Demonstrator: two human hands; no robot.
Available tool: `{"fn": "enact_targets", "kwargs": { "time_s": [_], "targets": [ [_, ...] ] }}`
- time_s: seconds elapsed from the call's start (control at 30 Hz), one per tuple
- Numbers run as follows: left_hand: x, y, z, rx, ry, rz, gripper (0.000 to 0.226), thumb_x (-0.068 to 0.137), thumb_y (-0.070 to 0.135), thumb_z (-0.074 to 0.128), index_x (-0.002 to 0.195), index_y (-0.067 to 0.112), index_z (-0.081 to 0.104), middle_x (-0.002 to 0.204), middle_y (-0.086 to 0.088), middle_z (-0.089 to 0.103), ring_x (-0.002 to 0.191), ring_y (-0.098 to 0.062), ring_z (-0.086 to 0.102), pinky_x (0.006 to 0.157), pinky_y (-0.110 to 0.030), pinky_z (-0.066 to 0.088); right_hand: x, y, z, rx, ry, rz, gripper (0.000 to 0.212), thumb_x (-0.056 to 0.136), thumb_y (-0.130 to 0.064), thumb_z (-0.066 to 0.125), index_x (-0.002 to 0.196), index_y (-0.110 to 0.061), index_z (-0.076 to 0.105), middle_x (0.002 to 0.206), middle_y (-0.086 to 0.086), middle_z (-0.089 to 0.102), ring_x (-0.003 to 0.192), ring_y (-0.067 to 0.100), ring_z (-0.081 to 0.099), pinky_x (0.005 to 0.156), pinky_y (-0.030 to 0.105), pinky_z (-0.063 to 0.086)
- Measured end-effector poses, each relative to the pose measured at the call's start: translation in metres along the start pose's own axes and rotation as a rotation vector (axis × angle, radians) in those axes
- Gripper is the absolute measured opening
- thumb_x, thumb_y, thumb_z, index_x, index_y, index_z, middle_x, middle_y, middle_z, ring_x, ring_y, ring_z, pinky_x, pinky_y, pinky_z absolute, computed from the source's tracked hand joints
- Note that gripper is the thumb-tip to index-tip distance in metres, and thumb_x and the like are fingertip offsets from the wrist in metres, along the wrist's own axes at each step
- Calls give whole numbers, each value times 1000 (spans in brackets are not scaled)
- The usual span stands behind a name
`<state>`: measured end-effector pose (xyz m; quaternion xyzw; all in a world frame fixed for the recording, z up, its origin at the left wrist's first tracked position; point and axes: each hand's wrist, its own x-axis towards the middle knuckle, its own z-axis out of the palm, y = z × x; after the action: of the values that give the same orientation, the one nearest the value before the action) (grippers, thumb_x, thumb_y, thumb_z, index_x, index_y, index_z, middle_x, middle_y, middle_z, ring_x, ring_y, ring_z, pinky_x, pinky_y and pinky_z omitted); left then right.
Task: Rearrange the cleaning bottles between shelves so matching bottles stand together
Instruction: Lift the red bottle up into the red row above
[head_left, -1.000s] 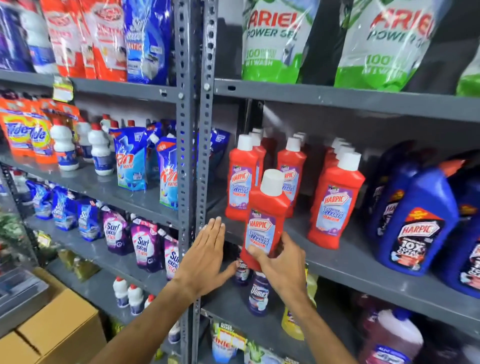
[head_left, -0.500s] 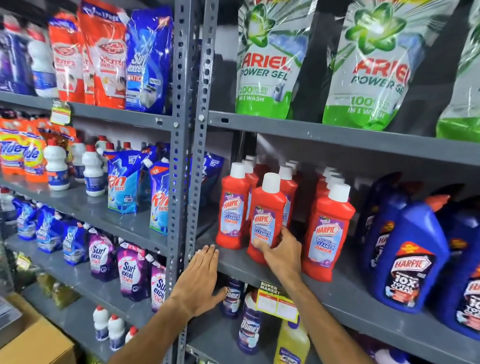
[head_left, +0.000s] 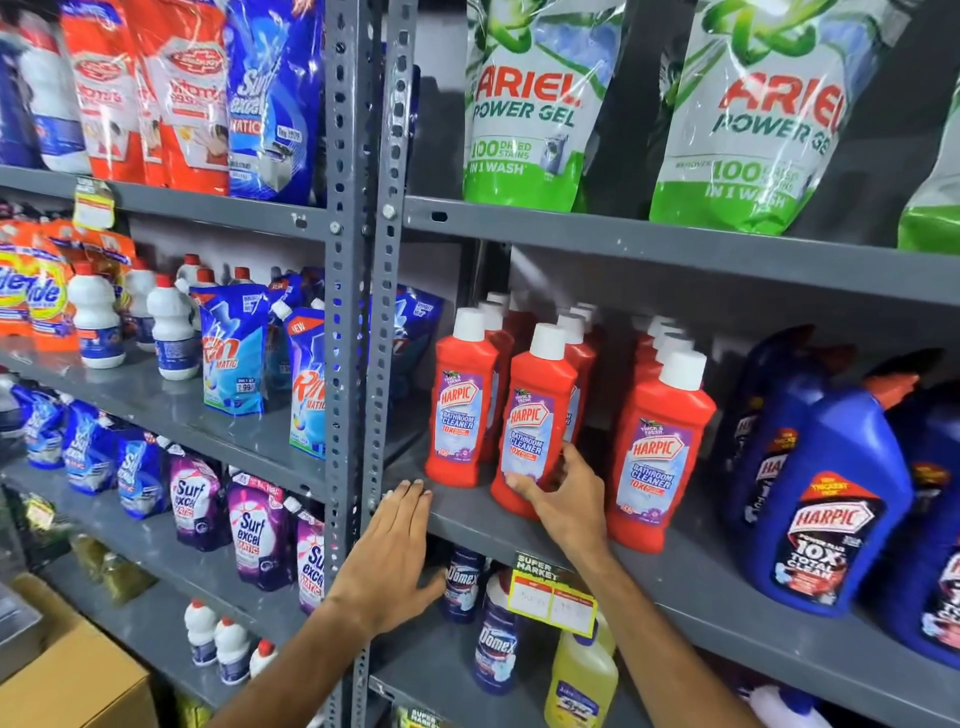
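A red Harpic bathroom cleaner bottle (head_left: 535, 410) with a white cap stands upright at the front of the grey middle shelf (head_left: 691, 577). My right hand (head_left: 563, 499) grips its lower part. More red Harpic bottles stand close by: one to its left (head_left: 462, 400), one to its right (head_left: 660, 452), others in rows behind. My left hand (head_left: 392, 561) rests flat, fingers apart, against the shelf's front edge by the grey upright post (head_left: 382, 364), holding nothing.
Blue Harpic bottles (head_left: 821, 499) fill the shelf's right part. Domex bottles (head_left: 496, 644) and a yellow bottle (head_left: 579, 680) stand on the shelf below, behind a price tag (head_left: 553, 592). Ariel pouches (head_left: 535, 104) hang above. Detergent pouches and white bottles fill the left rack. A cardboard box (head_left: 72, 691) sits low left.
My right hand has carried the red bottle up from below the shelf edge and set it upright among the other red bottles. My left hand shifted slightly toward the shelf edge.
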<state>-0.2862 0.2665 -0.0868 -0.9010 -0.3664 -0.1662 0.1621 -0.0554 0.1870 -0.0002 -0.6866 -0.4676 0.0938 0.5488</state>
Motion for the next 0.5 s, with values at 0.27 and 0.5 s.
{"fn": "enact_targets", "kwargs": {
  "time_s": [0.27,0.5],
  "targets": [
    [-1,1,1,-24,-9,-16,101,90,68,43,156,-8,30,162,-29,35,153,-42,30,123,-55,32,-1,12,0,-85,-107,42,78,72,-29,96,140,-18,58,134,1,71,119,17,69,106,41,56],
    [0,0,3,-27,-5,-13,101,91,69,42,157,-6,28,163,-28,34,153,-41,29,124,-54,31,-1,14,1,-99,-75,67,78,74,-24,95,141,-16,57,135,4,71,122,20,68,108,42,54]
  ]
}}
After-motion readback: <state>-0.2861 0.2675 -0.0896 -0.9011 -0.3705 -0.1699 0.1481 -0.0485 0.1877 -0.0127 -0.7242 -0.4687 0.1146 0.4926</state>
